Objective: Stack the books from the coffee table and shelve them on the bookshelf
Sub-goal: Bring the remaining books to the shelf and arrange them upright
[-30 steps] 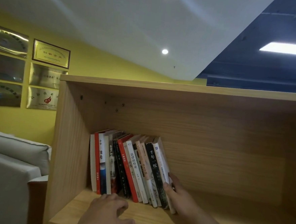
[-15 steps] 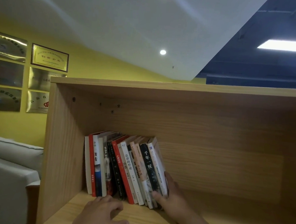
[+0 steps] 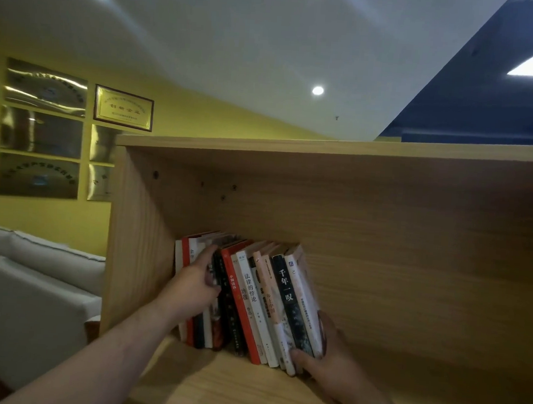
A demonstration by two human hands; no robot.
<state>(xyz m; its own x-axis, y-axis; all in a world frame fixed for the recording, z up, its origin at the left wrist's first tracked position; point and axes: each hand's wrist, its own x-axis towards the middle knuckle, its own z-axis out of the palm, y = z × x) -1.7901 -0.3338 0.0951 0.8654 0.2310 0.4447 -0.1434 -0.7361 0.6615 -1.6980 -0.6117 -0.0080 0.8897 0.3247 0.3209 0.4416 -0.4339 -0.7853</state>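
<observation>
Books (image 3: 253, 298) stand in a row at the left end of a light wooden bookshelf (image 3: 411, 275) compartment, spines facing out, between the two hands. Right grip (image 3: 333, 361) clasps the lower end of the rightmost books, thumb across the spines, fingers behind the last cover. Left grip (image 3: 191, 286) lies against the leftmost spines, fingertips reaching up near their tops; whether it grasps a book or only presses cannot be told. The left books stand nearly upright; the right ones lean leftward. Spines are white, red and black, several with Chinese titles.
</observation>
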